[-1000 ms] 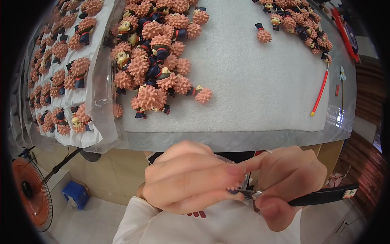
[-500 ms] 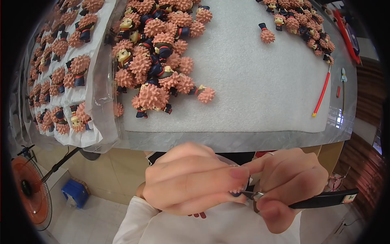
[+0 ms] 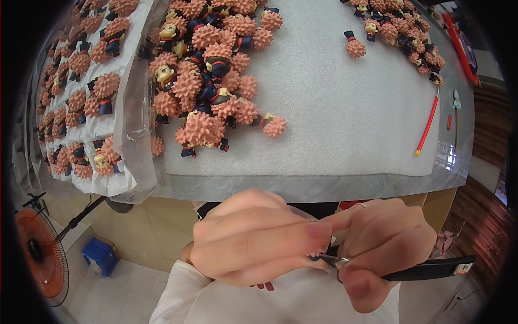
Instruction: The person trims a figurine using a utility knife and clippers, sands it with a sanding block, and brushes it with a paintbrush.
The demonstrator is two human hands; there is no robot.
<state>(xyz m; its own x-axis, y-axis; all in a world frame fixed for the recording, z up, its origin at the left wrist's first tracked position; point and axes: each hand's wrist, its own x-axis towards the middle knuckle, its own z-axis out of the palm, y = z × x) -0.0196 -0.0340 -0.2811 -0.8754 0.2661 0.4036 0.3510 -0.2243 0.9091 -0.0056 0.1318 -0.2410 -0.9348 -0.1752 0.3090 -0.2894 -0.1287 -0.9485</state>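
My left hand is closed round a small figure, of which only some pink spikes and a dark blue bit show between the fingers. A knife with a black handle is in my right hand, its short metal blade pointing left at the figure. The two hands meet at the fingertips, just off the table's front edge. How the blade meets the figure is hidden by the fingers.
Pink-haired figures lie heaped on a white foam sheet, with more at the back right. Others fill a plastic-lined tray at left. A red brush lies at right. A fan stands lower left.
The table and its figures have shifted slightly to the right in view. My right hand and the knife have turned a little, while my left hand keeps its grip.
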